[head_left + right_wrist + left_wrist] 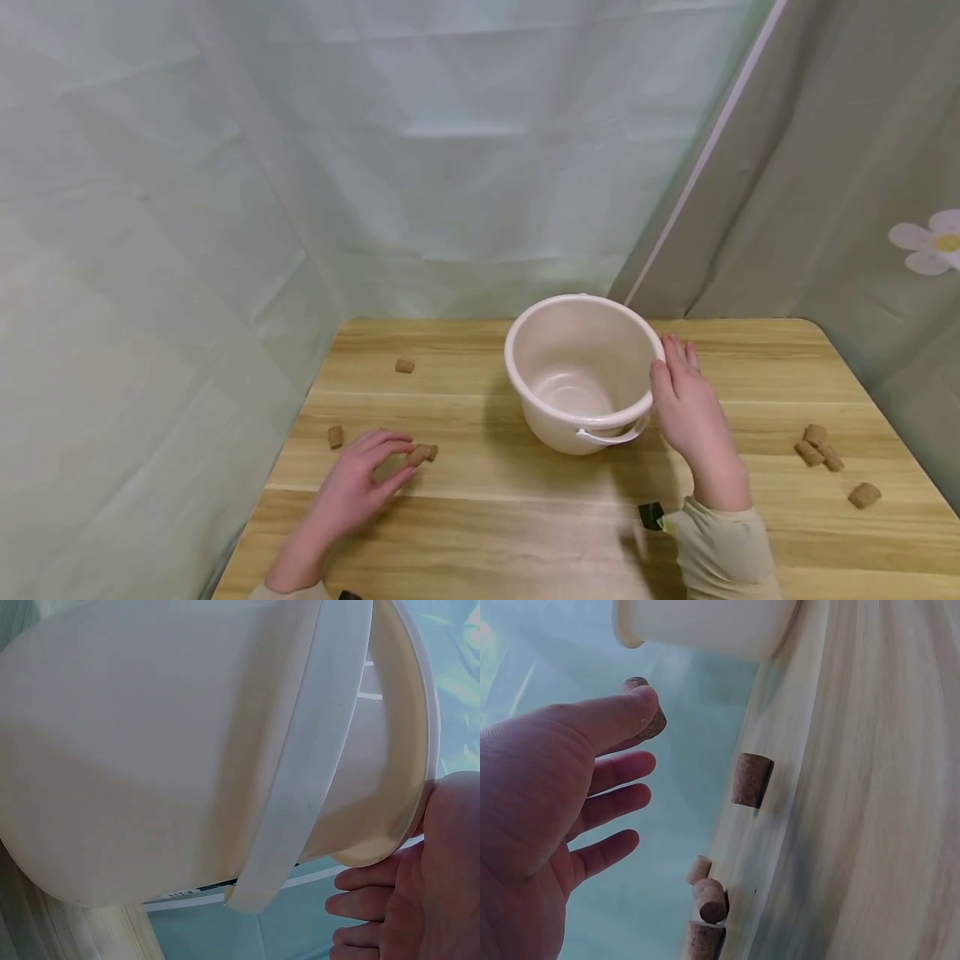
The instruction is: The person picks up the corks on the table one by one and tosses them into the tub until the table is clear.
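Obs. from beside the table (525,533). The left hand (363,475) is partly closed: it pinches one cork (417,456), with the thumb (615,720) laid across it in the left wrist view and the other fingers spread loose. The opposing fingertip is hidden there. In that same view the cork shows against the curtain (667,810), so I judge it lifted; height not readable.

Key relation: the bucket (551,431) stands upright to the right of the left hand and somewhat farther back, well apart from it. From the head view the cork's long axis slants away and rightward, roughly toward the bucket's side; its mouth lies higher than the cork, so any carry that way would need lift before sideways travel. The left hand is the one at the cork; the right hand (686,408) is the one at the bucket.

Right hand: fingers nearly straight, set against the rim on its right side, no cork in it. Handle (304,780) hangs down the near side.

Also noted: a second cork (432,452) just past the pinched one, contact unclear; three clustered corks (808,453) right of the right hand, a lone cork (865,495) nearer the person.
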### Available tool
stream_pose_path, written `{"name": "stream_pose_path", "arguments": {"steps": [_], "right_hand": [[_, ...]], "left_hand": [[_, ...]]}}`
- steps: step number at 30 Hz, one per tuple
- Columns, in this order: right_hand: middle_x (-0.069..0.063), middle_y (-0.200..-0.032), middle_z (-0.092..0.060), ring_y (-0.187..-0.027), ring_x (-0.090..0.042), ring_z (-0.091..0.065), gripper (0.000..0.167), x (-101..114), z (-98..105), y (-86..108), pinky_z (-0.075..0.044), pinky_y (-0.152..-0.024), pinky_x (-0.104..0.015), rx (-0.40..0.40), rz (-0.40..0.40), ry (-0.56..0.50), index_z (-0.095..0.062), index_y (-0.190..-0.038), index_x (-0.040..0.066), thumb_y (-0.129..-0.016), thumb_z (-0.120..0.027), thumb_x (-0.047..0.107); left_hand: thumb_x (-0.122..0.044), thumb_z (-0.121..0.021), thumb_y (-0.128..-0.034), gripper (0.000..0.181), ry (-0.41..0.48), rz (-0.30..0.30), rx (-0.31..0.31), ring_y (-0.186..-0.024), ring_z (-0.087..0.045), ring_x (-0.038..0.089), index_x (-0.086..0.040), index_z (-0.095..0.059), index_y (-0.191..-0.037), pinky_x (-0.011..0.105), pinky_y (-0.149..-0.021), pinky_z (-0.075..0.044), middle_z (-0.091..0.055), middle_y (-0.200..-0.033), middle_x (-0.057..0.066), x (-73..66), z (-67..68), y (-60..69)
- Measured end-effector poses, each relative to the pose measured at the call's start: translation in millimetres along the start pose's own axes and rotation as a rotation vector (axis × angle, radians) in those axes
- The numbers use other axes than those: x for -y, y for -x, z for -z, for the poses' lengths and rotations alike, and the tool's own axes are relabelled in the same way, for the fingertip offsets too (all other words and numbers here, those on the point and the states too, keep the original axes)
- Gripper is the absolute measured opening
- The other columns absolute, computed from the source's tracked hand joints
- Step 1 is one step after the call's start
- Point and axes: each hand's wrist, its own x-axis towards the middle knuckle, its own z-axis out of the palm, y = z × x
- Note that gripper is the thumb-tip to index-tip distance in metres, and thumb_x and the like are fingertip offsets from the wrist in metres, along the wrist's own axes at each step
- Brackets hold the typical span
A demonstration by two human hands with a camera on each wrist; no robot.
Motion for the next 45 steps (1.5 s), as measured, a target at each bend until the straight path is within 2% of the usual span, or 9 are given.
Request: {"name": "stream_pose_path", "arguments": {"steps": [7, 13, 20, 28, 36, 45], "right_hand": [[-0.032, -0.169, -0.026, -0.159, -0.053, -0.013, 0.064, 0.0, 0.2, -0.7, -0.016, -0.127, -0.066, -0.001, 0.001, 0.001, -0.029, -0.163, -0.01, -0.117, -0.03, 0.036], [-0.03, -0.171, -0.021, -0.16, -0.051, -0.009, 0.066, 1.6, 2.1, -1.0, -0.014, -0.128, -0.066, 0.028, -0.009, -0.023, -0.024, -0.165, -0.007, -0.118, -0.03, 0.038], [-0.024, -0.174, -0.017, -0.161, -0.046, -0.005, 0.069, 4.4, 4.8, -0.4, -0.009, -0.128, -0.066, 0.057, -0.06, -0.086, -0.021, -0.169, 0.0, -0.117, -0.032, 0.044], [-0.032, -0.172, -0.015, -0.159, -0.052, 0.0, 0.07, 4.0, 2.8, -0.9, -0.007, -0.128, -0.067, 0.038, -0.03, -0.039, -0.02, -0.166, -0.008, -0.117, -0.03, 0.041], [-0.035, -0.171, -0.013, -0.158, -0.054, 0.005, 0.069, 3.1, 2.0, -0.5, -0.006, -0.127, -0.068, 0.042, -0.04, -0.022, -0.021, -0.165, -0.011, -0.117, -0.028, 0.039], [-0.033, -0.171, -0.019, -0.157, -0.058, 0.001, 0.068, 2.6, 1.1, -0.6, -0.008, -0.126, -0.071, 0.03, -0.041, 0.004, -0.027, -0.164, -0.01, -0.117, -0.028, 0.04]], "left_hand": [[-0.013, -0.093, -0.0844, 0.031, -0.003, 0.047, 0.015, -0.113, -0.069, 0.023, -0.012, -0.079, -0.112, 0.048, -0.093, -0.061, -0.075, -0.119, 0.007, -2.3, -1.3, -5.0], [-0.01, -0.094, -0.0816, 0.033, 0.001, 0.02, -0.005, -0.111, -0.07, 0.023, -0.01, -0.079, -0.111, 0.047, -0.094, -0.059, -0.076, -0.117, 0.008, -4.0, -3.3, -6.6], [-0.01, -0.093, -0.082, 0.032, 0.016, -0.024, -0.026, -0.11, -0.069, 0.022, -0.011, -0.078, -0.11, 0.041, -0.096, -0.055, -0.075, -0.117, 0.007, -8.7, -5.7, -4.4], [-0.009, -0.093, -0.0814, 0.033, 0.014, -0.032, -0.03, -0.11, -0.069, 0.021, -0.012, -0.078, -0.111, 0.045, -0.094, -0.056, -0.075, -0.118, 0.005, -12.9, -4.7, -5.0], [-0.011, -0.093, -0.0832, 0.032, 0.008, -0.02, -0.021, -0.111, -0.068, 0.019, -0.013, -0.079, -0.112, 0.042, -0.092, -0.058, -0.073, -0.121, -0.003, -15.1, -5.2, -5.8], [-0.009, -0.093, -0.0829, 0.033, 0.02, -0.026, -0.02, -0.11, -0.068, 0.018, -0.013, -0.079, -0.113, 0.039, -0.093, -0.057, -0.074, -0.119, 0.003, -16.2, -6.5, -7.2]]}}
